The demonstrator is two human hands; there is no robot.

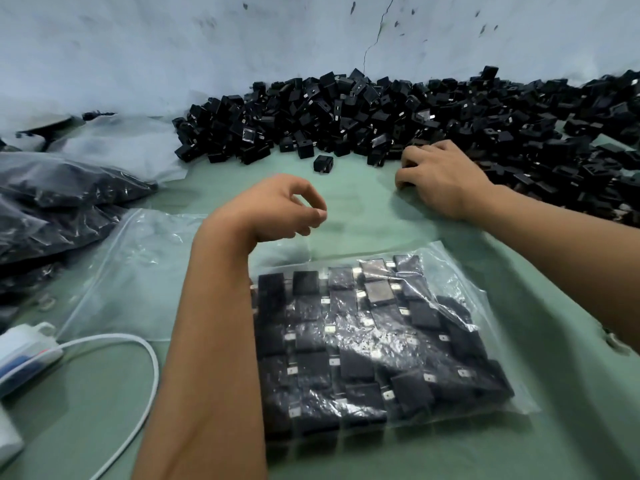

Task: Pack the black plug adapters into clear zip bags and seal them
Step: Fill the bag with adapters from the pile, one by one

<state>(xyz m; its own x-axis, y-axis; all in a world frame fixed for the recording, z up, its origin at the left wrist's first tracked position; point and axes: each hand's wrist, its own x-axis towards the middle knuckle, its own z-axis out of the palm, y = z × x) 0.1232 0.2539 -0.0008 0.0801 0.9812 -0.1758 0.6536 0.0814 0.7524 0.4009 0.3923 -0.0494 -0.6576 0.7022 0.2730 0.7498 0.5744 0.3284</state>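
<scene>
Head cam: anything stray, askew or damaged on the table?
One adapter sits alone on the green table, apart from the front edge of the big pile. The wall behind has a crack running down toward the pile. The filled bag looks tidy, its adapters in rows.

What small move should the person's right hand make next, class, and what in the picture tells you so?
Probably the right hand should close its fingers on adapters at the edge of the loose pile and draw them back. It rests there palm down, the left hand hovers holding nothing, and an empty zip bag lies beside the filled bag.
</scene>
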